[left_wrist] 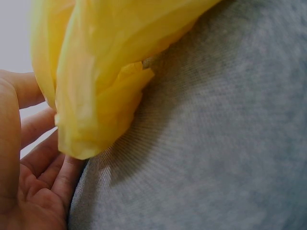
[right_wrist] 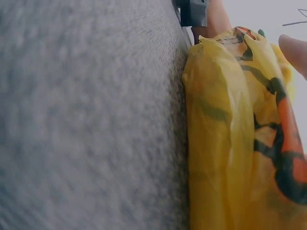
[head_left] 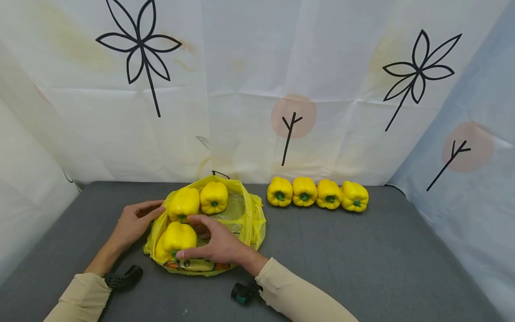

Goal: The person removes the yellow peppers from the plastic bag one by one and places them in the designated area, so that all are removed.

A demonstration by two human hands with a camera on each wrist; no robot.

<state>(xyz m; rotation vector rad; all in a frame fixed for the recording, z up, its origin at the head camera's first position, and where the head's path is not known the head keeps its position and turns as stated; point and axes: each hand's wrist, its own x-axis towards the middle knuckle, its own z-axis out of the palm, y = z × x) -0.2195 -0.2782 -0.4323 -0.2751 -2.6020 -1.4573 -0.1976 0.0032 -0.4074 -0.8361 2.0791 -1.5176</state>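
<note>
A yellow plastic bag (head_left: 255, 219) lies with its mouth up and holds three yellow bell peppers: a front one (head_left: 179, 236), a left rear one (head_left: 183, 202) and a rear one (head_left: 214, 197). At the bag's left rim, my left hand (head_left: 132, 223) holds the edge; in the left wrist view its fingers lie behind the yellow plastic. My right hand (head_left: 221, 241) reaches over the bag from the right, thumb and fingers spread beside the front pepper. Whether the fingertips touch that pepper cannot be made out. The right wrist view mostly shows the bag's printed side (right_wrist: 268, 143).
Several yellow bell peppers (head_left: 304, 191) stand in a row at the back of the grey table (head_left: 342, 259), right of the bag. Behind hangs a white curtain (head_left: 241, 67) with plant drawings. Black wrist cameras (head_left: 124, 277) sit below both hands.
</note>
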